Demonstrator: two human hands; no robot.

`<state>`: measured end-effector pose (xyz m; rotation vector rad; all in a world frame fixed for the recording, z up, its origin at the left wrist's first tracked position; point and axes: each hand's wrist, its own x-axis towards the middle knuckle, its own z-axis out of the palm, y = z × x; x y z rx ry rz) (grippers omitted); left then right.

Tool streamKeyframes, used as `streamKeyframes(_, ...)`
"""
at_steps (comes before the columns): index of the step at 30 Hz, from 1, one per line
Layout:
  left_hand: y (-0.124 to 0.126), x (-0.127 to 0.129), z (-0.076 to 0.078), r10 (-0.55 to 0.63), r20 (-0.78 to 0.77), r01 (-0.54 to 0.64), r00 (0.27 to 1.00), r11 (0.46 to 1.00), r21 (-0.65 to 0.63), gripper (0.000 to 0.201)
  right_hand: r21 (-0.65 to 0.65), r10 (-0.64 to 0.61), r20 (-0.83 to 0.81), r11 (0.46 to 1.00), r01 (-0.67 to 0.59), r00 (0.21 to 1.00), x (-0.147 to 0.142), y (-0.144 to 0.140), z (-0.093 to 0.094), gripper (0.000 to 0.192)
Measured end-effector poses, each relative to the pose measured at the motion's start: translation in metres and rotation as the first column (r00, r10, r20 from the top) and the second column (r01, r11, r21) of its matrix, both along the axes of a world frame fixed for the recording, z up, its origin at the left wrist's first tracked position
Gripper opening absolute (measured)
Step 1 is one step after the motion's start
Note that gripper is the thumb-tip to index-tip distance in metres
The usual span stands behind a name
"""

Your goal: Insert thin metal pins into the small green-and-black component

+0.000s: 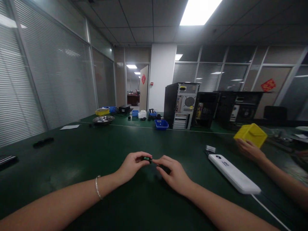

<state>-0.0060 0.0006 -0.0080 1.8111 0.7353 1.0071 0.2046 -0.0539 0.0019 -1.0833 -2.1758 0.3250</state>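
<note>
You held a small part (147,159) over the green surface (115,144).
Your left hand (130,166) pinched it between its fingers; your right hand (175,175) had its fingers around a blurred dark item (165,168), just beside it.

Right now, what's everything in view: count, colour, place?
Small component: one, black and green, centre
Handheld tool: one, dark, centre, partly hidden
Corded device: one, white, right
Bin: one, yellow, right, in another person's hand
PC towers: at least three, dark, back right
Tray: one, blue, beside left tower
Metal bowl: one, silver, back left
Basket: one, yellow, behind bowl
Small items: many, blue, white, black, back
Paper: one, white, left
Unidentified items: two, black, left
Decorations: two, red, back
Blinds: several, grey, left and back
Tabletop: one, green, foreground
Ceiling light: one, white, overhead
Bracelet: one, silver, left wrist
Left hand: one, holding component
Right hand: one, holding tool
</note>
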Motion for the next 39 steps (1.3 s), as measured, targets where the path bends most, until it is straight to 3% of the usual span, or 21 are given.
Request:
streamKeyframes(13,-0.01,-0.003,0.008,0.028,-0.148,-0.007,0.989,0.99,0.139,0.024,-0.021,0.006,0.027,1.0,-0.005,1.0,-0.002,-0.002,0.005,0.03)
streamKeyframes(21,-0.003,-0.001,0.002,-0.071,0.023,0.073,0.997,0.993,-0.09,0.027,-0.02,0.059,-0.071,0.998,-0.06,0.996,-0.004,-0.002,0.005,0.028)
streamKeyframes(29,-0.005,0.002,0.002,-0.07,0.107,0.095,0.992,0.963,-0.251,0.032,-0.014,0.067,-0.141,0.997,-0.07,0.988,-0.005,0.0,0.004,0.028)
streamKeyframes(35,0.001,-0.001,0.007,-0.014,0.042,0.02,0.999,0.989,-0.144,0.024,-0.017,0.024,-0.112,1.0,-0.026,0.993,-0.005,-0.003,0.006,0.028)
streamKeyframes(39,0.002,-0.006,0.011,-0.09,-0.19,0.088,0.978,0.996,-0.021,0.026,-0.008,0.018,-0.11,1.0,-0.019,0.994,-0.003,-0.004,0.006,0.028)
